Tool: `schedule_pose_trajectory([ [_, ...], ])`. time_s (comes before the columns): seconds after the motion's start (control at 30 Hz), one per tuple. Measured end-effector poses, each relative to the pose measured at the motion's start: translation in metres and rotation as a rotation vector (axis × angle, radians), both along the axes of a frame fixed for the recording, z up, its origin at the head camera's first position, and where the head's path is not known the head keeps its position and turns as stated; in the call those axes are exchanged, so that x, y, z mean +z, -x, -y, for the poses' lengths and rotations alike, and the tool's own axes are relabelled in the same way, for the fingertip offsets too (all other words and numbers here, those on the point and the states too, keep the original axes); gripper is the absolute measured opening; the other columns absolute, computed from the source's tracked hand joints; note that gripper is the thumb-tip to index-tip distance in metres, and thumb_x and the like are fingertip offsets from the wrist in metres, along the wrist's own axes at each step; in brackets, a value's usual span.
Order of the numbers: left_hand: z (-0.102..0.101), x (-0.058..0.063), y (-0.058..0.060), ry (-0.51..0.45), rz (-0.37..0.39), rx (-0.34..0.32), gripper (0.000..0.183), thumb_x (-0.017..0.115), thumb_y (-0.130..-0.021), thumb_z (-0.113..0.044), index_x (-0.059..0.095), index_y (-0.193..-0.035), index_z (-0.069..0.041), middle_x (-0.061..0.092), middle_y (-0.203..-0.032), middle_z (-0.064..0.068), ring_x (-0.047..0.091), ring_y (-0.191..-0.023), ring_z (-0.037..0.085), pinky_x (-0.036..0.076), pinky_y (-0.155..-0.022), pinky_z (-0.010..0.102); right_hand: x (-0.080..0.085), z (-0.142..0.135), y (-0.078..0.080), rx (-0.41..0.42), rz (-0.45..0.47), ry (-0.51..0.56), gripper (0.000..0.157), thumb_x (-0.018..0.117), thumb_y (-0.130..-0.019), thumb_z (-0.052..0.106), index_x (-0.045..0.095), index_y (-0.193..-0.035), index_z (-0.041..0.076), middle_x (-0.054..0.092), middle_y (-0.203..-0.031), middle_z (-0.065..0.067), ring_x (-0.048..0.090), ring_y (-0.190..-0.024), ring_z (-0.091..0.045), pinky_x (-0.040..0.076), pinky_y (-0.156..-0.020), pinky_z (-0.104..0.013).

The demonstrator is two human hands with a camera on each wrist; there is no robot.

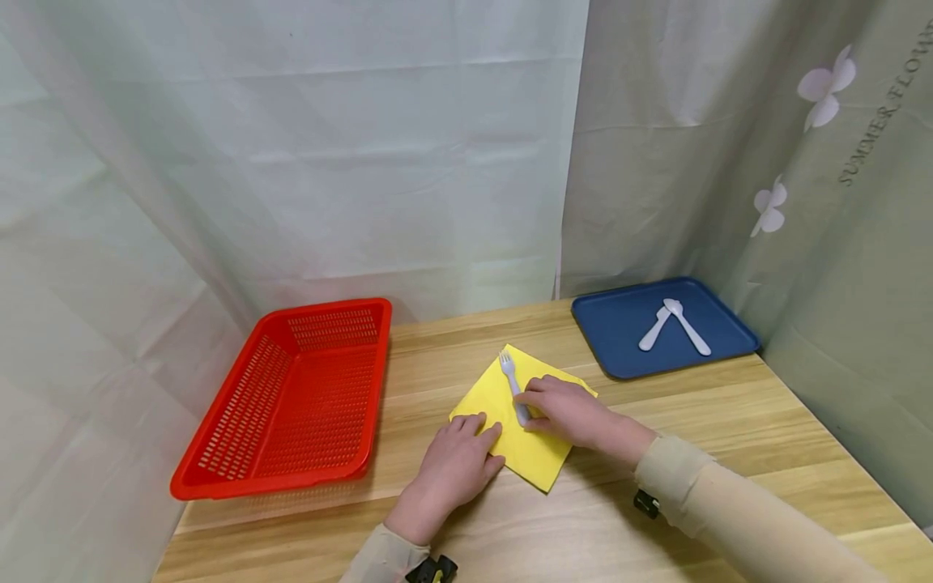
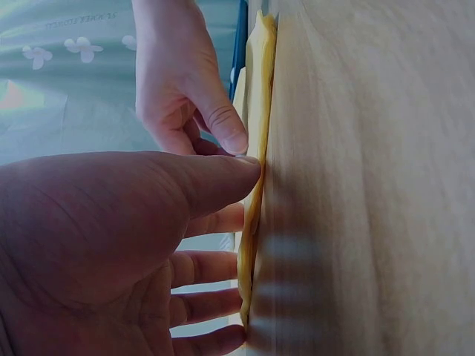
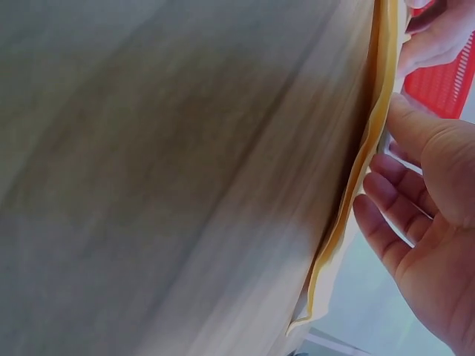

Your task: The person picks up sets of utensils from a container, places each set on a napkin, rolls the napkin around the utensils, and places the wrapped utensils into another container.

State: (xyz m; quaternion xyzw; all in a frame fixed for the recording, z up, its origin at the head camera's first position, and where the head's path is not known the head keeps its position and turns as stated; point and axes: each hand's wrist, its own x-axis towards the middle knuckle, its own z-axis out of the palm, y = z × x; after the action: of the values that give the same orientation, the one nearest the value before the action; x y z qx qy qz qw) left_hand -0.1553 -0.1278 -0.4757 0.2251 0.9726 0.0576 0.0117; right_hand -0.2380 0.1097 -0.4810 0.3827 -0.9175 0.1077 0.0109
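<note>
A yellow napkin (image 1: pixel 538 456), folded into a square, lies on the wooden table, turned cornerwise. On it is a white plastic fork (image 1: pixel 509 374), tines pointing away from me. My right hand (image 1: pixel 572 411) pinches the fork's handle between thumb and fingers, low over the napkin. My left hand (image 1: pixel 455 463) rests with spread fingers on the napkin's left corner and edge. In the left wrist view, the thumb and fingertips of my left hand (image 2: pixel 96 230) touch the thin napkin edge (image 2: pixel 258 111). The right wrist view has my right hand (image 3: pixel 438 178) against the napkin's side.
A red perforated plastic basket (image 1: pixel 379 380) stands at the left of the table. At the back right lies a blue tray (image 1: pixel 608 332) bearing a white knife (image 1: pixel 653 332) and a white spoon (image 1: pixel 689 330), crossed at their tops. Pale curtains (image 1: pixel 408 162) hang around the table.
</note>
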Motion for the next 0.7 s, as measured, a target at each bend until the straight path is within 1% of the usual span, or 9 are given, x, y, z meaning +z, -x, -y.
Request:
schedule_pose_trajectory([
  [0.23,-0.0001,0.0007,-0.0001,-0.007,0.002,0.001,0.05,0.074,-0.107,-0.039,0.07,-0.15,-0.013,0.062,-0.154,0.016,0.057,-0.138,0.038,0.052,-0.11,0.056,0.0007,0.002,-0.0003,-0.005,-0.004,-0.013,0.045,0.087,-0.098,0.031,0.077,-0.137,0.011,0.068,-0.115,0.001,0.059,-0.097,-0.016,0.055,-0.083,-0.031],
  [0.37,0.0,-0.0009,0.0002,-0.004,0.003,0.003,0.051,0.073,-0.107,-0.04,0.07,-0.15,-0.014,0.062,-0.154,0.016,0.057,-0.138,0.037,0.052,-0.11,0.056,-0.0003,0.002,0.0,-0.007,-0.012,-0.013,0.045,0.088,-0.097,0.031,0.077,-0.136,0.011,0.068,-0.115,0.001,0.059,-0.096,-0.015,0.055,-0.081,-0.03],
  [0.7,0.0002,-0.0002,0.0004,0.0,0.004,0.006,0.051,0.074,-0.107,-0.04,0.07,-0.15,-0.014,0.062,-0.154,0.016,0.057,-0.138,0.037,0.052,-0.11,0.056,-0.0016,0.0023,0.0001,-0.002,-0.024,-0.005,0.045,0.087,-0.098,0.032,0.077,-0.136,0.011,0.069,-0.118,0.0,0.061,-0.098,-0.016,0.056,-0.082,-0.031],
])
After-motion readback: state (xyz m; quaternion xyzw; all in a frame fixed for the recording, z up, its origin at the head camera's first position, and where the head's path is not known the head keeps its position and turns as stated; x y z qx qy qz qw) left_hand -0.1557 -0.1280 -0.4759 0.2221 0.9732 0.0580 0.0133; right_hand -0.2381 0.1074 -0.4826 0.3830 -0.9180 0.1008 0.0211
